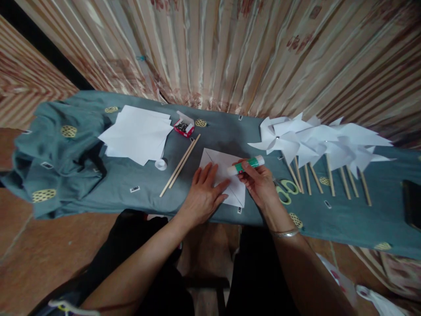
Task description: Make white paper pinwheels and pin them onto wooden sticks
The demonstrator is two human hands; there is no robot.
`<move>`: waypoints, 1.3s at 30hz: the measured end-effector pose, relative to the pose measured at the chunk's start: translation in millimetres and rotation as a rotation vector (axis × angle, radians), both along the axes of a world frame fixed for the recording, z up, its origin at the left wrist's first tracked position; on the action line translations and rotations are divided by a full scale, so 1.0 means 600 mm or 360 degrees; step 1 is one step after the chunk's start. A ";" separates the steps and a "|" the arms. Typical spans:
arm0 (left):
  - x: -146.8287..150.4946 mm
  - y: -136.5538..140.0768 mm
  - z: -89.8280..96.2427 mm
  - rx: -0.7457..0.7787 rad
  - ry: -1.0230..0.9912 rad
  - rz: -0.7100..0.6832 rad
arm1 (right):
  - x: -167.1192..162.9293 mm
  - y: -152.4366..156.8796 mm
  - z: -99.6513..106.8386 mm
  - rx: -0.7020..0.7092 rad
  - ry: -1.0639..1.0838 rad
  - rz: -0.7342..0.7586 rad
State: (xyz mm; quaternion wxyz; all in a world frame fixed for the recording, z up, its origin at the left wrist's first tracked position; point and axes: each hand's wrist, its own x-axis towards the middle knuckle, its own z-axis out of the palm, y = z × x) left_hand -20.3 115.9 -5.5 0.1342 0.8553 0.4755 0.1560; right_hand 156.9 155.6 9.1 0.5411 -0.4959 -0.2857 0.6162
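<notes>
A white paper square (234,193) with diagonal lines lies on the cloth in front of me. My left hand (204,191) rests flat on it, fingers spread. In my right hand (261,182) is a green and white glue stick (247,165), tilted, its left end over the paper's right part. Whether that end touches the paper I cannot tell. Beside my right wrist lie scissors (287,189) with pale green handles, their blades partly hidden. A small white cap (161,164) sits to the left, below a stack of white paper sheets (136,134).
Two wooden sticks (180,166) lie left of the square. Behind them stands an opened red box (184,126) of small metal pieces. Several white paper pinwheels (312,138) on sticks overlap at right. A dark phone-like object (412,204) is at the far right. Bunched cloth (66,153) covers the left end.
</notes>
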 end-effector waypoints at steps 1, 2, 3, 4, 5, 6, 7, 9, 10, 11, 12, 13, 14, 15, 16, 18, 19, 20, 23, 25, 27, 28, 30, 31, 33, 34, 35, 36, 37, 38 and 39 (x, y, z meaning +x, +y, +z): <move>0.000 0.000 0.001 -0.0018 -0.0003 0.0000 | -0.001 0.001 -0.001 0.0021 -0.0050 -0.0010; 0.000 0.000 0.002 -0.0037 -0.0006 -0.0001 | -0.002 0.001 -0.002 0.0040 -0.0103 -0.0016; 0.001 0.001 0.004 -0.0056 -0.0008 -0.0001 | -0.003 0.002 -0.003 0.0062 -0.0158 -0.0020; 0.001 0.001 0.005 -0.0071 -0.0008 -0.0003 | -0.004 0.003 -0.003 0.0092 -0.0216 -0.0026; 0.001 0.001 0.006 -0.0081 -0.0008 -0.0004 | -0.006 0.003 -0.004 0.0127 -0.0277 -0.0032; 0.002 0.001 0.007 -0.0084 -0.0008 -0.0003 | -0.007 0.004 -0.003 0.0168 -0.0340 -0.0034; 0.002 0.001 0.008 -0.0084 -0.0007 -0.0001 | -0.009 0.003 -0.002 0.0213 -0.0405 -0.0031; 0.002 0.000 0.009 -0.0072 -0.0001 0.0009 | -0.014 0.001 0.001 0.0305 -0.0536 -0.0009; 0.002 0.000 0.010 -0.0063 0.0002 0.0016 | -0.016 0.000 0.002 0.0347 -0.0593 0.0011; 0.002 0.000 0.010 -0.0054 0.0007 0.0021 | -0.018 -0.002 0.003 0.0383 -0.0644 0.0034; 0.002 0.000 0.010 -0.0047 0.0011 0.0024 | -0.019 -0.004 0.003 0.0413 -0.0691 0.0055; 0.002 0.000 0.009 -0.0039 0.0013 0.0026 | -0.020 -0.006 0.002 0.0434 -0.0737 0.0075; 0.002 0.000 0.008 -0.0034 0.0015 0.0027 | -0.021 -0.007 0.001 0.0446 -0.0781 0.0097; 0.002 0.000 0.007 -0.0032 0.0015 0.0024 | -0.021 -0.009 -0.001 0.0450 -0.0824 0.0116; 0.002 0.000 0.006 -0.0032 0.0014 0.0021 | -0.020 -0.010 -0.002 0.0447 -0.0863 0.0132; 0.001 0.000 0.005 -0.0030 0.0006 0.0018 | -0.020 -0.011 -0.005 0.0432 -0.0910 0.0153; 0.001 0.000 0.004 -0.0029 -0.0001 0.0017 | -0.020 -0.010 -0.006 0.0423 -0.0912 0.0154; 0.001 0.000 0.003 -0.0028 -0.0010 0.0016 | -0.020 -0.010 -0.007 0.0412 -0.0903 0.0149; 0.001 0.000 0.004 -0.0042 -0.0027 0.0021 | -0.023 -0.006 -0.006 0.0354 -0.0826 0.0100; 0.001 0.000 0.005 -0.0069 -0.0028 0.0020 | -0.026 -0.004 -0.005 0.0309 -0.0777 0.0075; 0.001 0.000 0.007 -0.0098 -0.0030 0.0015 | -0.027 -0.003 -0.004 0.0291 -0.0754 0.0062; 0.001 0.001 0.007 -0.0109 -0.0031 0.0012 | -0.028 -0.003 -0.003 0.0294 -0.0750 0.0060; 0.001 0.001 0.007 -0.0116 -0.0033 0.0014 | -0.028 -0.005 -0.003 0.0313 -0.0761 0.0055; 0.001 0.001 0.007 -0.0112 -0.0035 0.0016 | -0.027 -0.006 -0.003 0.0326 -0.0774 0.0062; 0.001 0.001 0.006 -0.0103 -0.0038 0.0019 | -0.026 -0.009 -0.002 0.0363 -0.0825 0.0081; 0.001 0.001 0.007 -0.0101 -0.0037 0.0017 | -0.025 -0.011 -0.002 0.0393 -0.0862 0.0093; 0.001 0.001 0.007 -0.0100 -0.0036 0.0013 | -0.024 -0.013 -0.001 0.0429 -0.0906 0.0109; 0.001 0.001 0.008 -0.0099 -0.0037 0.0007 | -0.023 -0.014 -0.001 0.0469 -0.0956 0.0121; 0.001 0.001 0.009 -0.0096 -0.0039 0.0003 | -0.022 -0.016 -0.001 0.0505 -0.1015 0.0141; 0.001 0.001 0.010 -0.0095 -0.0042 0.0001 | -0.021 -0.018 -0.001 0.0534 -0.1080 0.0165; 0.001 0.000 0.011 -0.0095 -0.0043 0.0001 | -0.020 -0.020 -0.001 0.0557 -0.1144 0.0191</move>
